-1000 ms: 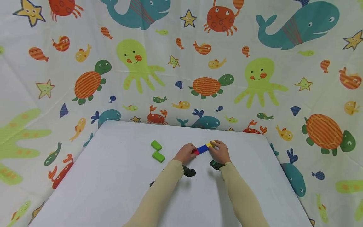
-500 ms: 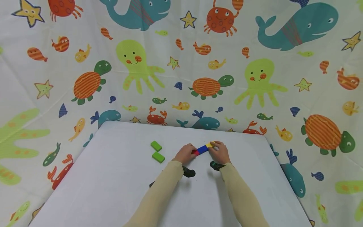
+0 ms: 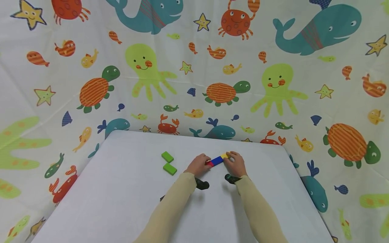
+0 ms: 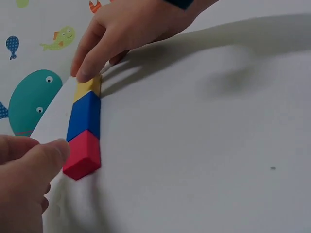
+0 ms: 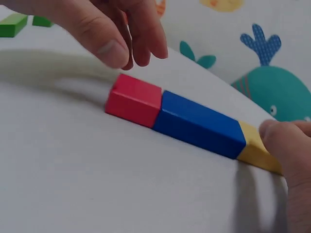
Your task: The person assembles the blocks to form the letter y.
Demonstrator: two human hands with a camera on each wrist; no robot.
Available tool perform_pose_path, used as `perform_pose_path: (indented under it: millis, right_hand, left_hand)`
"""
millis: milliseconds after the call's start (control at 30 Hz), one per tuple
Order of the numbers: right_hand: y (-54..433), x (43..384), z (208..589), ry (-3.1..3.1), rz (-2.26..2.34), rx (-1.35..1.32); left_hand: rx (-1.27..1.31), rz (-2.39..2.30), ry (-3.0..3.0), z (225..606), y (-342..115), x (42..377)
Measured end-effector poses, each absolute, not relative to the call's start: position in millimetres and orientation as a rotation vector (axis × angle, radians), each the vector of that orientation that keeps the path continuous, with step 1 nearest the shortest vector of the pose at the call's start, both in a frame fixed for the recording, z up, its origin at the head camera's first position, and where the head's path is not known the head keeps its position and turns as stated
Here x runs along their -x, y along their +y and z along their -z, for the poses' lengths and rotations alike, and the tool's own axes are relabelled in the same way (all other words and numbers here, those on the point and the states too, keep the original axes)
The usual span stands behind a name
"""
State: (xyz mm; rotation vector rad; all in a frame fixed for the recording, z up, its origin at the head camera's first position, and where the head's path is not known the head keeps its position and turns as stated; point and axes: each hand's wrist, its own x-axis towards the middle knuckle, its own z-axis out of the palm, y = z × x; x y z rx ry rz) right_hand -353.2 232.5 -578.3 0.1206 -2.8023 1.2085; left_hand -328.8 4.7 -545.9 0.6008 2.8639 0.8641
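Observation:
Three blocks lie end to end in a straight row on the white table: a red block (image 5: pixel 133 100), a longer blue block (image 5: pixel 199 124) and a yellow block (image 4: pixel 87 88). My left hand (image 3: pixel 199 164) is at the red end. In the right wrist view its loosely bent fingers hover just off the red block, thumb tip close to the near corner. My right hand (image 3: pixel 235 163) grips the yellow block at the row's far end, with the thumb (image 5: pixel 278 133) against it. The fingers cover much of the yellow block.
Two green blocks (image 3: pixel 167 156) (image 3: pixel 170 168) lie to the left of my left hand. A small dark object (image 3: pixel 162 198) shows partly behind my left sleeve. Behind the table (image 3: pixel 121 189) hangs a curtain (image 3: pixel 188 30) printed with sea animals.

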Motion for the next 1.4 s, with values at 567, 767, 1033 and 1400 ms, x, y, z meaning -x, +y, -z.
perform_pose_path:
  millis: [567,767,1033,1400]
  right_hand:
    - [184,313,579,-2.679,-1.177,-0.167]
    - [171,307,584,-2.663,-1.197,-0.174]
    - [163,306,584,-2.673,-1.136,-0.088]
    - [163,306,585,-2.659,-1.124,-0.06]
  left_hand:
    - [-0.281,-0.589,3.167,529,-136,334]
    - [-0.2,-0.665,3.121,538,-141,334]
    - [-0.206,-0.729,3.158,543,-139,334]
    - [-0.171,-0.743,3.069,537,-139,327]
